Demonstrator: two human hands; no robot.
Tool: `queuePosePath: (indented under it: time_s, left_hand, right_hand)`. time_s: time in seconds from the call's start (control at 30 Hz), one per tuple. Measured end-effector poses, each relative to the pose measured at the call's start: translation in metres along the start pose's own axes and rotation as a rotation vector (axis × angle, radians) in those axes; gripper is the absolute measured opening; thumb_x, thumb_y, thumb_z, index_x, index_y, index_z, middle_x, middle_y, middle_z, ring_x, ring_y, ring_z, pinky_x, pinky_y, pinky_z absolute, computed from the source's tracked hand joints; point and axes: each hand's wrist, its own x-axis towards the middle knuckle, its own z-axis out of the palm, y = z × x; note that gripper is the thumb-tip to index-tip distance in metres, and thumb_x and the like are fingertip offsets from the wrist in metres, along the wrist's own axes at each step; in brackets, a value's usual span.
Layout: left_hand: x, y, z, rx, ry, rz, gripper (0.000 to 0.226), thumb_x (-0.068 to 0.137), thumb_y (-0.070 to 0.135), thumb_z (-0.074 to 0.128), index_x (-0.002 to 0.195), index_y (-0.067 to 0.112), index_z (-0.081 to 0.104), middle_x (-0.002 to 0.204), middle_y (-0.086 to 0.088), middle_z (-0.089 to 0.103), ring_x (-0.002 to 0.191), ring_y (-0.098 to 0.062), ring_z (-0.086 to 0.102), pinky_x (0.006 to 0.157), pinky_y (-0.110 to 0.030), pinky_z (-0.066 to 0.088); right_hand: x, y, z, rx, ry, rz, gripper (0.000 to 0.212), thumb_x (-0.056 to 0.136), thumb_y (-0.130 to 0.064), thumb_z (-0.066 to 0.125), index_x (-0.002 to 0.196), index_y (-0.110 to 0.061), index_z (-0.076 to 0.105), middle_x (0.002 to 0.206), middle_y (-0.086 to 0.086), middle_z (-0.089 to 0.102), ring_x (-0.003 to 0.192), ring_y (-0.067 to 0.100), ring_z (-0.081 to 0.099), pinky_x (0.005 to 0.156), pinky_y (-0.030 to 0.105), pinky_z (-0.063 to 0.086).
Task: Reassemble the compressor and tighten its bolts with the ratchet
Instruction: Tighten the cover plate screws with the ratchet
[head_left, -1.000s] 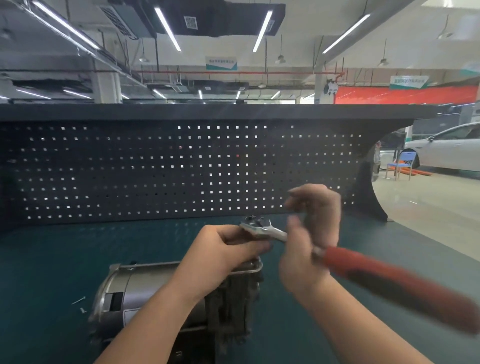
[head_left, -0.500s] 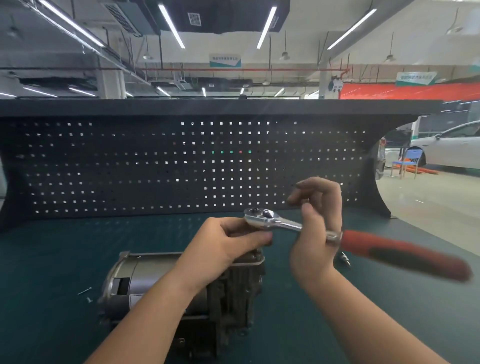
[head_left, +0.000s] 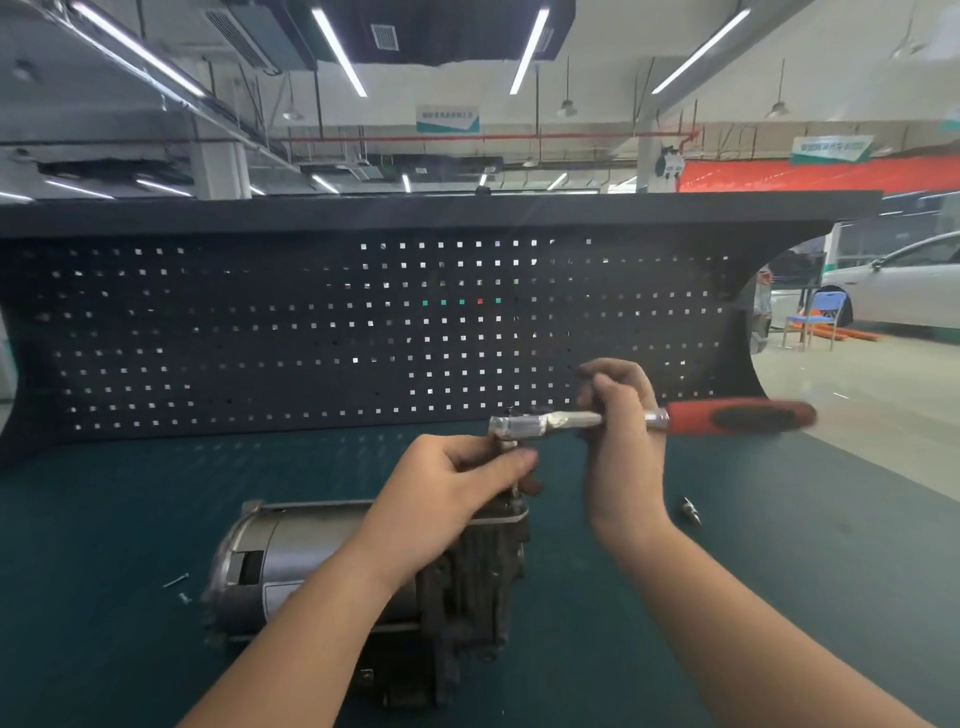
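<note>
Fingers of my right hand (head_left: 621, 441) curl round the smooth steel shank of the ratchet (head_left: 649, 418), its rubbery red-and-black handle blurred toward the right. My left hand (head_left: 452, 493) pinches something under the ratchet's head; what, I cannot tell. Below, on the green bench mat (head_left: 104, 519), lies the compressor (head_left: 363, 571): a ribbed dark casting joined to a smooth grey cylinder, partly hidden by my forearm.

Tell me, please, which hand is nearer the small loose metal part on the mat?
Right. The right hand holds the ratchet just above the part; the left hand sits farther left.
</note>
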Motion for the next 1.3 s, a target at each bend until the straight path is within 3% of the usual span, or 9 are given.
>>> queuePosePath:
  time_s: [0.23, 0.33, 0.5, 0.6, 0.73, 0.8, 1.0, 1.07, 1.3]
  left_hand:
    - [-0.001, 0.003, 0.002, 0.199, 0.015, 0.08, 0.024, 0.074, 0.01, 0.066, 0.065, 0.032, 0.064, 0.053, 0.028, 0.058, 0.053, 0.012, 0.053, 0.056, -0.005, 0.039]
    - [-0.001, 0.004, 0.001, 0.03, -0.042, 0.063, 0.006, 0.066, 0.03, 0.071, 0.064, 0.026, 0.074, 0.06, 0.019, 0.067, 0.058, 0.008, 0.058, 0.061, -0.007, 0.043]
    - [-0.002, 0.004, 0.002, -0.043, -0.003, 0.058, 0.018, 0.075, 0.044, 0.072, 0.081, 0.029, 0.079, 0.083, 0.002, 0.077, 0.077, -0.005, 0.07, 0.068, -0.015, 0.051]
    - [-0.003, 0.007, 0.006, -0.094, 0.019, 0.057, 0.015, 0.069, 0.035, 0.075, 0.077, 0.023, 0.079, 0.077, 0.001, 0.076, 0.07, -0.002, 0.068, 0.062, -0.013, 0.049]
    - [-0.003, 0.007, 0.004, 0.135, 0.088, 0.05, 0.036, 0.094, 0.012, 0.058, 0.06, 0.014, 0.066, 0.053, -0.002, 0.06, 0.051, 0.003, 0.049, 0.049, -0.012, 0.038]
    - [-0.003, 0.006, 0.001, 0.182, 0.072, 0.062, 0.035, 0.092, 0.004, 0.059, 0.059, 0.014, 0.067, 0.053, -0.007, 0.06, 0.051, 0.002, 0.049, 0.049, -0.012, 0.038]
    - [-0.004, 0.009, 0.004, -0.018, 0.012, 0.056, 0.02, 0.074, 0.041, 0.069, 0.081, 0.025, 0.079, 0.08, 0.002, 0.076, 0.074, -0.006, 0.071, 0.065, -0.014, 0.05]
    - [-0.004, 0.007, 0.005, -0.041, 0.025, 0.065, 0.015, 0.072, 0.037, 0.071, 0.078, 0.024, 0.079, 0.078, 0.001, 0.076, 0.072, -0.005, 0.071, 0.063, -0.013, 0.05]
    - [-0.002, 0.001, 0.0, 0.203, 0.125, 0.023, 0.02, 0.09, 0.009, 0.059, 0.071, 0.004, 0.065, 0.078, -0.028, 0.065, 0.06, -0.001, 0.047, 0.054, -0.017, 0.037]
  right_hand:
    - [-0.038, -0.016, 0.023, -0.82, -0.272, -1.092, 0.019, 0.097, -0.037, 0.041, 0.109, -0.025, 0.049, 0.101, -0.004, 0.047, 0.09, 0.019, 0.045, 0.083, 0.034, 0.031]
    - [-0.027, -0.009, 0.01, -0.553, -0.198, -0.886, 0.019, 0.09, -0.031, 0.045, 0.106, -0.021, 0.049, 0.097, -0.005, 0.048, 0.09, 0.018, 0.047, 0.082, 0.034, 0.036]
    - [-0.005, -0.012, 0.004, -0.037, 0.081, -0.015, 0.021, 0.078, -0.023, 0.046, 0.099, -0.019, 0.046, 0.087, 0.001, 0.046, 0.074, 0.002, 0.047, 0.07, 0.014, 0.04]
    - [-0.018, -0.023, 0.013, -0.166, -0.03, -0.228, 0.027, 0.076, -0.01, 0.04, 0.098, -0.026, 0.044, 0.084, -0.004, 0.046, 0.071, -0.006, 0.046, 0.066, 0.008, 0.039]
    - [-0.034, -0.026, 0.022, -0.8, -0.195, -1.027, 0.03, 0.085, -0.021, 0.053, 0.113, -0.027, 0.046, 0.1, -0.006, 0.044, 0.092, 0.017, 0.045, 0.084, 0.033, 0.032]
    - [-0.03, -0.018, 0.018, -0.784, -0.193, -1.109, 0.025, 0.088, -0.026, 0.052, 0.113, -0.024, 0.047, 0.101, -0.006, 0.044, 0.092, 0.019, 0.046, 0.085, 0.036, 0.031]
    - [-0.004, -0.008, 0.001, -0.04, 0.085, -0.122, 0.028, 0.078, -0.017, 0.048, 0.106, -0.019, 0.044, 0.087, -0.001, 0.044, 0.076, -0.001, 0.048, 0.075, 0.015, 0.038]
    - [-0.007, -0.01, 0.006, -0.028, 0.029, -0.041, 0.027, 0.079, -0.02, 0.047, 0.105, -0.022, 0.045, 0.087, -0.003, 0.045, 0.075, -0.006, 0.048, 0.072, 0.01, 0.038]
    - [-0.035, -0.017, 0.024, -0.801, -0.21, -1.139, 0.036, 0.082, -0.025, 0.059, 0.115, -0.028, 0.047, 0.106, -0.006, 0.044, 0.097, 0.018, 0.043, 0.087, 0.039, 0.028]
